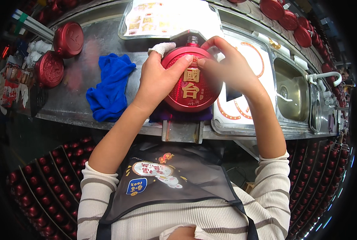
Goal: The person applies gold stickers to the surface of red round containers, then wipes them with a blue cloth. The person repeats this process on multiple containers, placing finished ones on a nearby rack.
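A round, flat red bottle (178, 96) with raised gold lettering lies tilted on a metal stand (181, 132), its clear threaded glass neck (192, 40) pointing away from me. My left hand (159, 76) grips the bottle's left side. Its thumb presses beside a small emblem (194, 61) above the lettering, and white covering wraps a fingertip. From the right, my right hand (234, 67) touches the same spot with its thumb, while a bent finger reaches close to the neck. Part of that hand is blurred. Dark purple cloth (207, 113) shows under the bottle.
A blue cloth (110, 87) lies left of my arm, beyond it two red bottles (68, 39). Trays hold a sheet of gold decals (145, 19) and orange curved strips (226, 112). At right is a steel sink (292, 99) with a white faucet (325, 75). Racked red bottles (46, 186) stand below.
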Action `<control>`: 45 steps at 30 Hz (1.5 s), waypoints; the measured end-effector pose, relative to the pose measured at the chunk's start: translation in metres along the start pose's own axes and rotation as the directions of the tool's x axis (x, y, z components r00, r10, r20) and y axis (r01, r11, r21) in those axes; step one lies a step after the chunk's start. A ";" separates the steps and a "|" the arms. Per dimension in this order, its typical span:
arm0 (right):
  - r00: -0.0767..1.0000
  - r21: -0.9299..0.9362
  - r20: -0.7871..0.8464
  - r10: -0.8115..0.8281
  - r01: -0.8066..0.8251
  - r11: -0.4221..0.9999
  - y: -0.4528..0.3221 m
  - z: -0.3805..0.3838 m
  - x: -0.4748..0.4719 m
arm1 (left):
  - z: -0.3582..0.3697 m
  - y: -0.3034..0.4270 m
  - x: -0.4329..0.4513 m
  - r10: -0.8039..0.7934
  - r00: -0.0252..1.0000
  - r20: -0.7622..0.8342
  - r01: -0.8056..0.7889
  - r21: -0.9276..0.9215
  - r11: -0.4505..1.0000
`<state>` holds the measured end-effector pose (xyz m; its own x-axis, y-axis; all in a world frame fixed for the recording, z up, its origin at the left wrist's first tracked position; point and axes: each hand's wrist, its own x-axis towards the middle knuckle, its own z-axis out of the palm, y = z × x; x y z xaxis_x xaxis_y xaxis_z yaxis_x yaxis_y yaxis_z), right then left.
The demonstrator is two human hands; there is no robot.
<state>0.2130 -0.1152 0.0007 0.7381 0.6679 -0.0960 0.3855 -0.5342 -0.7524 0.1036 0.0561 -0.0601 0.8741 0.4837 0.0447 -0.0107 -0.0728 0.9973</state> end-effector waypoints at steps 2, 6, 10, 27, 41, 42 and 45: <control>0.999 0.069 0.025 0.022 -0.024 0.997 0.001 -0.002 0.002 | -0.001 0.001 0.000 0.002 1.000 -0.006 -0.002 -0.009 1.000; 0.997 0.083 -0.024 0.069 -0.067 0.994 0.000 0.003 0.007 | 0.000 0.005 0.000 0.002 1.000 0.002 -0.002 -0.105 0.994; 0.993 -0.142 -0.118 0.002 -0.019 0.990 -0.004 0.009 0.006 | 0.001 0.008 0.000 0.002 1.000 0.011 -0.001 -0.075 0.997; 0.994 -0.017 -0.069 -0.085 0.084 0.996 0.006 0.005 0.001 | 0.000 0.008 0.000 0.016 0.999 0.029 -0.017 0.023 1.000; 0.999 0.158 -0.033 -0.035 0.039 0.987 0.006 0.003 0.000 | 0.001 -0.001 -0.008 0.083 0.996 -0.022 -0.082 0.034 0.996; 0.995 0.059 -0.074 -0.064 0.068 0.996 0.007 0.006 0.000 | 0.001 -0.001 -0.008 0.064 0.998 -0.010 -0.063 0.076 0.995; 0.986 -0.071 -0.127 -0.109 0.100 0.992 0.008 0.010 -0.002 | 0.001 0.000 -0.006 0.095 0.995 0.012 -0.096 0.071 0.993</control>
<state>0.2091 -0.1157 -0.0115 0.7561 0.6507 0.0701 0.4962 -0.5002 -0.7097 0.0985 0.0523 -0.0608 0.8748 0.4642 0.1385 -0.0596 -0.1807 0.9817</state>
